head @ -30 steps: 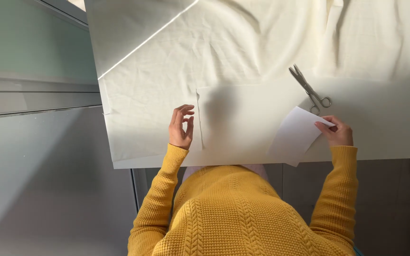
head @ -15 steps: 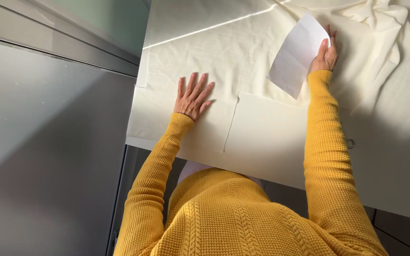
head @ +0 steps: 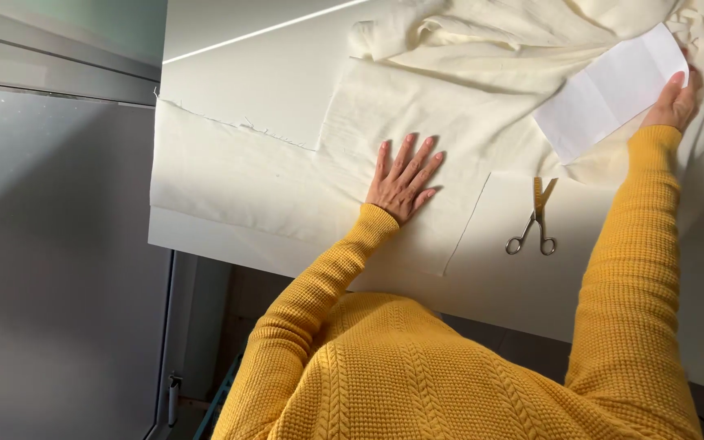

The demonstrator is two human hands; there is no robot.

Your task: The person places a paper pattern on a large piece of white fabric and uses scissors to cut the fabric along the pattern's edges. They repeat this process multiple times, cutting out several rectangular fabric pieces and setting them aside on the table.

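Cream fabric pinned flat, paper piece held out to the side

The left hand [head: 402,177] is spread open, palm pressed on the cream fabric [head: 303,171], apparently so it's kept smooth on the white table [head: 238,65]. A white paper piece [head: 609,90] is gripped by the right hand [head: 675,102] over the bunched cloth. Scissors [head: 534,222] are left lying between the arms.

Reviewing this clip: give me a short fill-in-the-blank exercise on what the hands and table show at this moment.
1. The left hand lies flat, fingers spread, on the cream ____.
2. The right hand holds a white sheet of ____ at its corner.
3. The scissors lie on the table between the two arms, touched by ____ hand.
4. Both sleeves are ____ in colour.

Missing words: fabric; paper; neither; yellow
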